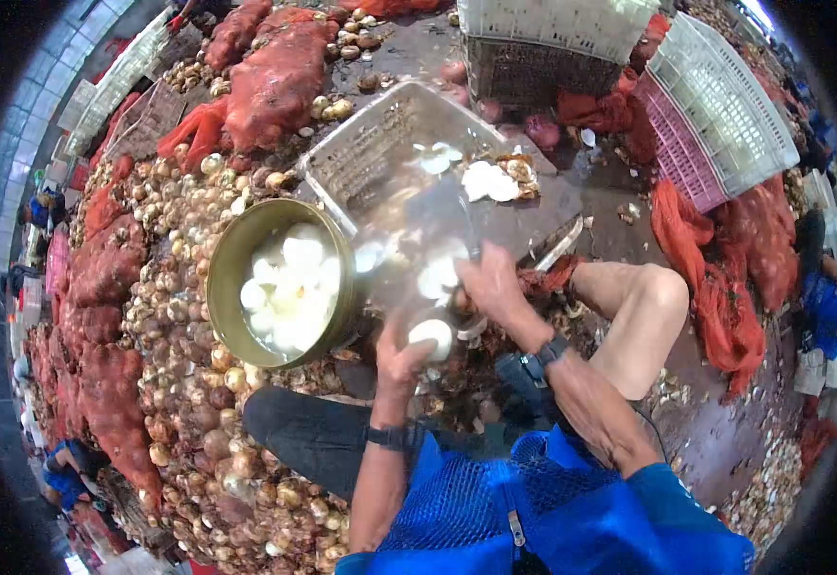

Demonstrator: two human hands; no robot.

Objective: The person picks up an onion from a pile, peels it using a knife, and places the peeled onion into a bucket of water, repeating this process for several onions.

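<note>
In front of me, my left hand (399, 356) is wrapped round a peeled white onion (430, 338). My right hand (497, 286), just right of it, grips a knife whose broad, motion-blurred blade (438, 213) points away from me; its handle is hidden in the fist. White onion pieces (438, 276) lie beyond my hands, smeared in the picture. To the left stands an olive-green bucket (215, 292) with many peeled onions (294, 287) inside. A small heap of white onions (497, 180) sits beyond the blade.
A grey plastic crate (327, 158) stands behind the bucket. Unpeeled onions (184, 316) cover the floor at left, beside red mesh sacks (107, 383). Stacked white crates (543, 67) and a tilted pink-and-white pair (716, 115) stand farther off. Another person (69, 470) is at far left.
</note>
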